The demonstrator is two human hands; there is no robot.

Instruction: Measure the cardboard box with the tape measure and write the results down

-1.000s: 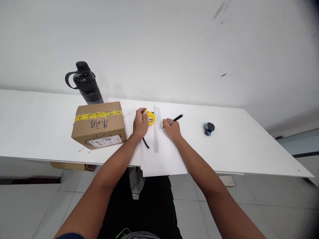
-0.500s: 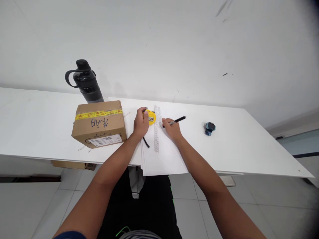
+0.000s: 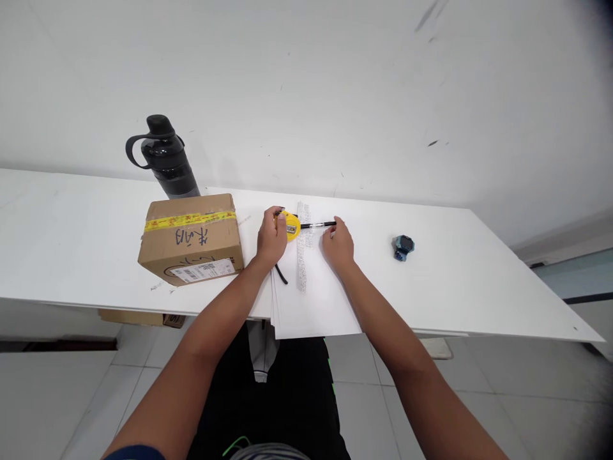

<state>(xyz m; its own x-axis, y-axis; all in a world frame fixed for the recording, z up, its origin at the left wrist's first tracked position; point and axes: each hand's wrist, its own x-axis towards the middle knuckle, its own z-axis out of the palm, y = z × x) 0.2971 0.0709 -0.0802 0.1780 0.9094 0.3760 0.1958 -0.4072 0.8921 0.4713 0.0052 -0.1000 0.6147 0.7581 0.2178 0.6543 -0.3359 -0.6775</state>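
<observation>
Pen position: the pen no longer slants through a writing grip with its lower end at the paper. It now lies nearly level across the band of fine marks, its left end at the edge of the yellow round device. As a judgement, this marks a pause in writing and a change to handling the pen against the device. Whether the pen end is inserted or merely meets the edge cannot be told.

Right hand: fingertips are closed on the right end of the pen only; the remaining fingers are curled and the shaft is exposed.

Left hand: unchanged in position, closed around the left side of the device, thumb on its upper face beside the metal plate. The device is located at the upper left of the paper, right of the cardboard box
</observation>
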